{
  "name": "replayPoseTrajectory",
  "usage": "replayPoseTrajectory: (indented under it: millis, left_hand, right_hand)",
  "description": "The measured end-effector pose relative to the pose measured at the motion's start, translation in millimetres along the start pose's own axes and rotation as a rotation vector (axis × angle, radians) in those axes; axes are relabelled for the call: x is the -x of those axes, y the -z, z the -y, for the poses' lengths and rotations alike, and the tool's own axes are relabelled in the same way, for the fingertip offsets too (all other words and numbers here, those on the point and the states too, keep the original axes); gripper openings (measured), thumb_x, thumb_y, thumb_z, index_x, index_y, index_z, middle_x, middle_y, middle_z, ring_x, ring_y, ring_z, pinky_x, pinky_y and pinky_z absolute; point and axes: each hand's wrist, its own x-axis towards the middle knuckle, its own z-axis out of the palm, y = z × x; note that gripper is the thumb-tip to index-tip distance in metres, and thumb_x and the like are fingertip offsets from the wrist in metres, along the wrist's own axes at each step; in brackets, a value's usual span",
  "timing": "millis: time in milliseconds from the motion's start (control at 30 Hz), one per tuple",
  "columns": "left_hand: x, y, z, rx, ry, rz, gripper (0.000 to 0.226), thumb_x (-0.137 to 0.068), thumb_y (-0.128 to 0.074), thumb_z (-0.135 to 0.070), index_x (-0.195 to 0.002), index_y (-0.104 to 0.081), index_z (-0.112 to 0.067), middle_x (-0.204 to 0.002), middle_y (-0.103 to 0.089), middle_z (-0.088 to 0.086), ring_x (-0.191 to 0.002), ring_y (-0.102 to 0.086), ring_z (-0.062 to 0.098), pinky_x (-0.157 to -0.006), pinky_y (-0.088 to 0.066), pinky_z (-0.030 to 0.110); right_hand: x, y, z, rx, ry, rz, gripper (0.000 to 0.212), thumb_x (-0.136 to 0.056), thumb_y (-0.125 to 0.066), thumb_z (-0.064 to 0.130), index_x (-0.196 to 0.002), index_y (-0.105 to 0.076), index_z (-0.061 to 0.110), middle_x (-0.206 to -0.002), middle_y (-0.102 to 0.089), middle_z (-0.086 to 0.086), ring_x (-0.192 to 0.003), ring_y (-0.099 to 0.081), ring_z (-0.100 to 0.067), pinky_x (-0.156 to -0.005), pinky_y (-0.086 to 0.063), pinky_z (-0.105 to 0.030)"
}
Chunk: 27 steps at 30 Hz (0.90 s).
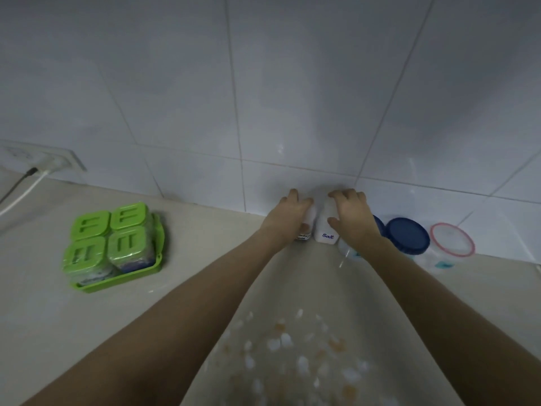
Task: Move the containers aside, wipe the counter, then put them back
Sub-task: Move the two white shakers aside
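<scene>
At about 9 o'clock, two cables (pixel 20 187) run from a wall socket (pixel 52 159) down onto the counter (pixel 205 244). Just right of them, a green tray (pixel 159 253) holds four green-lidded jars (pixel 109 238), packed touching in a square. At centre, against the tiled wall (pixel 263 98), two white shakers stand side by side. The left hand (pixel 288 219) is wrapped over the top of the left shaker (pixel 307 227), fingers curled round it; its label is unreadable. The right hand (pixel 352 213) grips the shaker marked "Salt" (pixel 326 230), fingers over the top and thumb on its front. At about 3 o'clock, a blue-lidded tub (pixel 408 234) sits just beside the right wrist, with a red-rimmed clear tub (pixel 452 240) next to it; another blue lid (pixel 379 224) is mostly hidden behind the wrist.
</scene>
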Motion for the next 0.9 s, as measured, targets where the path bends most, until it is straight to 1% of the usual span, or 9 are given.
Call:
replayPoseTrajectory:
  millis: [100,167,233,300,433,500,567,733,900]
  left_hand:
    - [20.6,7.4,5.6,-0.021,-0.023,0.022,0.045,-0.086,-0.063,-0.015,-0.127,-0.046,-0.005,-0.118,-0.042,0.021,-0.098,-0.054,0.038,-0.084,-0.047,0.046]
    - [40.4,14.8,17.2,-0.007,0.001,0.013,0.042,-0.087,-0.062,-0.018,-0.123,-0.047,-0.004,-0.114,-0.043,0.021,-0.095,-0.054,0.039,-0.082,-0.046,0.045]
    - [59.7,24.7,32.2,-0.020,0.041,0.012,0.044,-0.087,-0.063,-0.021,-0.124,-0.047,-0.004,-0.113,-0.044,0.021,-0.095,-0.055,0.040,-0.082,-0.045,0.045]
    - [79.3,37.3,50.1,-0.037,0.092,0.016,0.048,-0.086,-0.064,-0.023,-0.127,-0.046,-0.005,-0.115,-0.044,0.021,-0.097,-0.056,0.041,-0.083,-0.045,0.044]
    - [110.7,65.4,91.9,-0.063,0.219,0.007,0.049,-0.086,-0.063,-0.024,-0.129,-0.046,-0.008,-0.117,-0.044,0.021,-0.103,-0.055,0.042,-0.086,-0.044,0.045]
    - [119.8,77.7,111.1,-0.049,0.277,-0.006,0.050,-0.085,-0.065,-0.025,-0.129,-0.047,-0.009,-0.118,-0.044,0.020,-0.104,-0.055,0.041,-0.088,-0.045,0.045]
    - [125.5,89.7,130.8,-0.048,0.316,-0.016,0.050,-0.085,-0.065,-0.026,-0.128,-0.047,-0.009,-0.117,-0.045,0.020,-0.105,-0.055,0.041,-0.088,-0.045,0.045]
    - [130.7,106.7,169.4,-0.036,0.382,-0.054,0.049,-0.083,-0.067,-0.027,-0.124,-0.048,-0.010,-0.113,-0.047,0.019,-0.101,-0.057,0.042,-0.085,-0.047,0.045]
    - [128.5,105.6,194.2,-0.026,0.413,-0.101,0.046,-0.085,-0.066,-0.023,-0.125,-0.044,-0.012,-0.112,-0.047,0.019,-0.097,-0.057,0.041,-0.082,-0.046,0.043]
  right_hand:
    - [1.4,5.9,3.0,-0.031,-0.073,0.051,0.054,-0.083,-0.066,0.021,-0.131,-0.046,0.007,-0.125,-0.053,-0.020,-0.113,-0.043,-0.037,-0.093,-0.036,-0.039]
    - [6.9,10.7,13.9,0.070,-0.019,0.075,0.054,-0.081,-0.067,0.027,-0.129,-0.050,0.010,-0.124,-0.055,-0.016,-0.113,-0.045,-0.034,-0.091,-0.036,-0.038]
    - [12.9,14.1,29.9,0.184,0.060,0.068,0.054,-0.080,-0.067,0.034,-0.129,-0.051,0.014,-0.125,-0.056,-0.011,-0.115,-0.045,-0.032,-0.091,-0.034,-0.038]
    - [19.7,15.2,50.6,0.176,0.099,0.046,0.054,-0.081,-0.065,0.036,-0.129,-0.052,0.015,-0.125,-0.056,-0.010,-0.116,-0.045,-0.031,-0.091,-0.033,-0.038]
    - [22.7,13.7,97.2,-0.025,0.122,0.103,0.055,-0.084,-0.063,0.029,-0.134,-0.045,0.014,-0.133,-0.048,-0.010,-0.116,-0.049,-0.033,-0.090,-0.041,-0.039]
    - [19.1,11.8,118.6,-0.087,0.129,0.123,0.055,-0.084,-0.064,0.028,-0.134,-0.044,0.015,-0.133,-0.047,-0.009,-0.117,-0.050,-0.033,-0.090,-0.043,-0.039]
    - [11.2,8.3,143.2,-0.125,0.144,0.128,0.055,-0.084,-0.064,0.028,-0.133,-0.043,0.015,-0.131,-0.049,-0.010,-0.116,-0.051,-0.033,-0.091,-0.044,-0.039]
    - [-14.9,-2.4,199.9,-0.139,0.206,0.145,0.049,-0.083,-0.065,0.023,-0.126,-0.045,0.012,-0.125,-0.053,-0.011,-0.110,-0.055,-0.032,-0.085,-0.046,-0.039]
    - [-35.7,-21.8,230.8,-0.195,0.226,0.145,0.051,-0.081,-0.066,0.017,-0.126,-0.044,0.012,-0.124,-0.053,-0.011,-0.109,-0.054,-0.033,-0.085,-0.045,-0.039]
